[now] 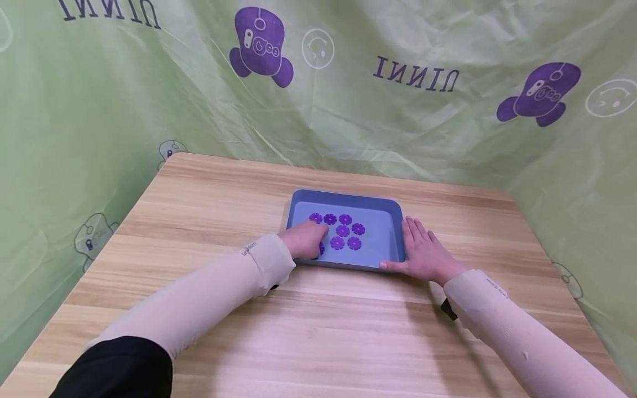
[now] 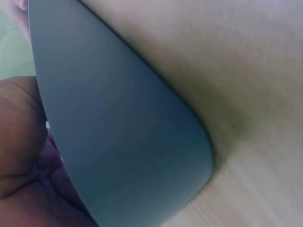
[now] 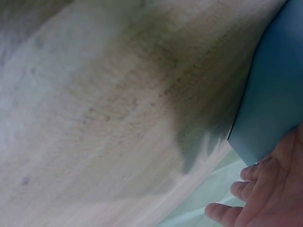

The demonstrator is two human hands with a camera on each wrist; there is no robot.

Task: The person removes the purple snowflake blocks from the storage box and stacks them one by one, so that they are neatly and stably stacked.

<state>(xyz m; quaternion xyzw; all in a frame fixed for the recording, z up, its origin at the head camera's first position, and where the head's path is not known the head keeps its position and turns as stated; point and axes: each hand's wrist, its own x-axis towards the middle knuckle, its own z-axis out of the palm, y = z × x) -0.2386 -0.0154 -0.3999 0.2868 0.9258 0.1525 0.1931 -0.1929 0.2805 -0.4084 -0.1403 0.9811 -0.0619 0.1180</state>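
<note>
A blue-grey rectangular tray (image 1: 370, 262) lies on the table, holding several purple flower-shaped discs (image 1: 342, 231). Over the tray's front left corner my left hand (image 1: 306, 239) reaches in, with fingertips down among the discs. One more purple disc (image 1: 320, 249) peeks out beside that hand, partly covered by it. In the left wrist view the tray wall (image 2: 123, 118) hides most of the fingers; I cannot tell whether they pinch a disc. My right hand (image 1: 423, 251) rests at the tray's right end, fingers straight along the outer side and thumb at the front rim.
The wood-grain table (image 1: 308, 331) extends around the tray on every side. A green printed curtain (image 1: 348, 127) hangs behind the table and along both sides. Pale sleeves cover both forearms.
</note>
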